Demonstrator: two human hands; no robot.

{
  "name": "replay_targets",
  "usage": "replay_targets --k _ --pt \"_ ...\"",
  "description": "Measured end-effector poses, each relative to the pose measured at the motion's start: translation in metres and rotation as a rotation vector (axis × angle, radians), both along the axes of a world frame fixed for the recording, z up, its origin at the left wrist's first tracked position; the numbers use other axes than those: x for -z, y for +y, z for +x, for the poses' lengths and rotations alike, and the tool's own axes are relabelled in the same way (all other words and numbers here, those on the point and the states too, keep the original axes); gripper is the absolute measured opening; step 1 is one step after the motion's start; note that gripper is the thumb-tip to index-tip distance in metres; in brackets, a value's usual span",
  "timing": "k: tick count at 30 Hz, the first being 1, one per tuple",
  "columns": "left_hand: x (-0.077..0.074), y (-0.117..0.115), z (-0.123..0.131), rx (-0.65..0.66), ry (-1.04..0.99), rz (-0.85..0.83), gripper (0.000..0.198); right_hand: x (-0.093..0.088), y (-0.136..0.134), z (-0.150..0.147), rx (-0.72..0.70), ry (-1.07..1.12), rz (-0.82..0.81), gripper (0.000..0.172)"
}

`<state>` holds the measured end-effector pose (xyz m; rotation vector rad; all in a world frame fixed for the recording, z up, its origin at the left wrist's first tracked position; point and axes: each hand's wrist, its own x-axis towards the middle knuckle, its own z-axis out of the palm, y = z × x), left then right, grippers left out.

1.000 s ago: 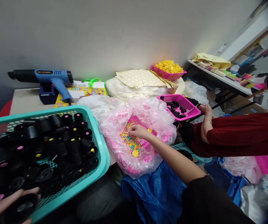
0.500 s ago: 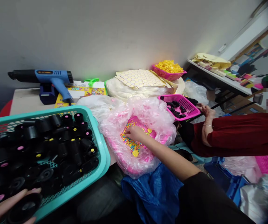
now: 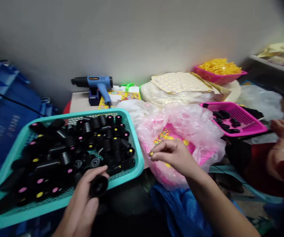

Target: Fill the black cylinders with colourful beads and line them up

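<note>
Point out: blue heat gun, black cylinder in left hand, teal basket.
Blue heat gun (image 3: 101,83), head view, on the blue body.
Black cylinder (image 3: 99,186), head view, on its round end.
Teal basket (image 3: 135,144), head view, on the right rim.

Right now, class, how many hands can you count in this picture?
3: the left hand at the teal basket, the right hand over the pink plastic bag, a co-worker's hand at far right.

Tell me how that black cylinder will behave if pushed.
The black cylinder in the left hand looks stiff, its round rim crisp and unbent. Laid on its side it would likely roll, like those lying in the teal basket. Standing on its flat end, it probably tips less.
</note>
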<state>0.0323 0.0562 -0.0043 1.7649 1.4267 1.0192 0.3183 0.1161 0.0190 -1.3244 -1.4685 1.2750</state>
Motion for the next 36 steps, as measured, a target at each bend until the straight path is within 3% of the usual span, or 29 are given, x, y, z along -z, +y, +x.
replay_targets --k 4,9,16,21,24,32,36 --pt "-0.004 -0.003 0.010 0.068 0.043 0.036 0.031 -0.021 -0.022 -0.061 -0.151 0.125 0.198 0.005" --pt "-0.004 -0.004 -0.001 0.178 0.148 0.130 0.033 -0.014 -0.023 -0.097 -0.228 0.106 0.297 0.006" --pt "-0.012 -0.002 -0.005 0.200 0.235 0.216 0.030 -0.012 -0.024 -0.109 -0.259 0.151 0.143 0.003" --pt "-0.009 -0.003 -0.009 0.196 0.214 0.260 0.033 0.002 -0.025 -0.125 -0.315 0.533 -0.219 0.031" --pt "-0.009 -0.004 -0.010 0.243 0.166 0.242 0.033 0.012 -0.023 -0.132 -0.375 0.681 -0.319 0.042" --pt "-0.017 -0.008 0.000 0.112 -0.153 -0.017 0.029 0.014 -0.023 -0.136 -0.429 0.765 -0.258 0.045" --pt "-0.004 0.000 -0.019 0.035 -0.084 0.020 0.020 0.005 -0.028 -0.090 -0.428 0.660 -0.209 0.046"
